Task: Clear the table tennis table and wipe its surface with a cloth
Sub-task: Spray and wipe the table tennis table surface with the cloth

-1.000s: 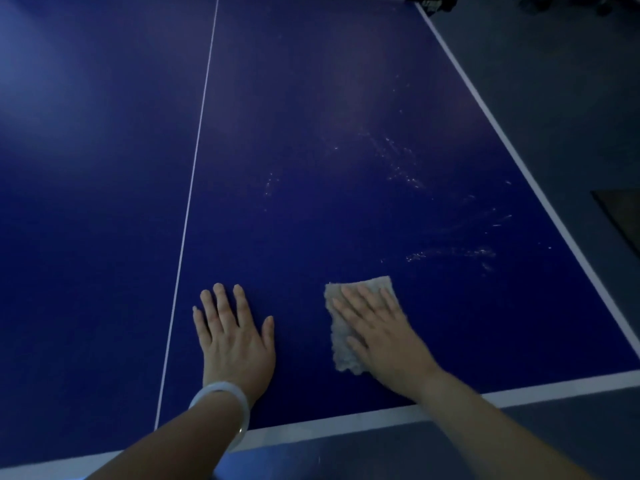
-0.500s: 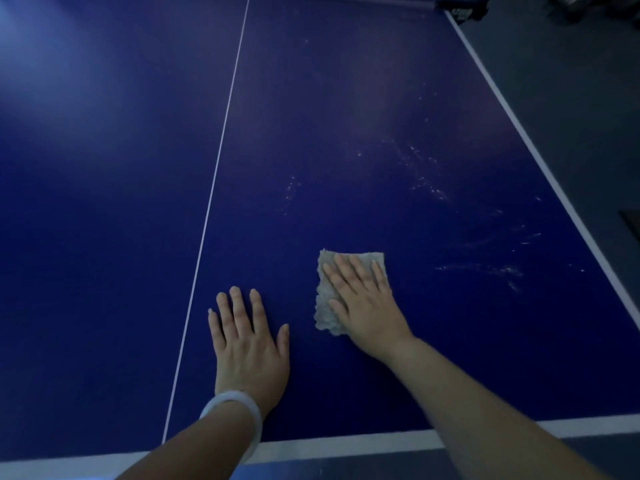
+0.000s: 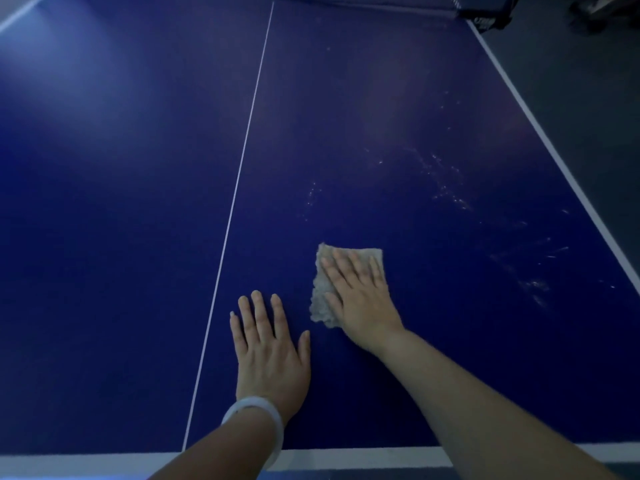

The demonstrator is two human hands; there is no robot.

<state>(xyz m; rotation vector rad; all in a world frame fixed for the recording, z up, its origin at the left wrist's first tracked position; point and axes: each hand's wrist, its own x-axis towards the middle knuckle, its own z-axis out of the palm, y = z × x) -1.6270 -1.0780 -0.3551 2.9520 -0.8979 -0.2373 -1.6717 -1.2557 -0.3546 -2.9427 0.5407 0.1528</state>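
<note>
A grey cloth [image 3: 349, 284] is pressed flat against the blue counter [image 3: 415, 98] by the right hand [image 3: 360, 299], whose fingers are laid out straight over it rather than curled round it. The left hand [image 3: 270, 348] is spread palm down on the bare surface just beside the cloth, nothing being held; a pale bangle [image 3: 258, 420] is worn at that wrist. Whitish streaks [image 3: 446, 188] are seen further out, towards the right edge line [image 3: 554, 157], so the wiping is judged unfinished. Since the cloth is only pinned by flat fingers, it could be left behind or bunched up if pressure is eased mid-stroke (its near edge already looks crumpled). The far streaks may also be missed if the reach is cut short, and weight leaned on the left hand could leave fresh prints.
</note>
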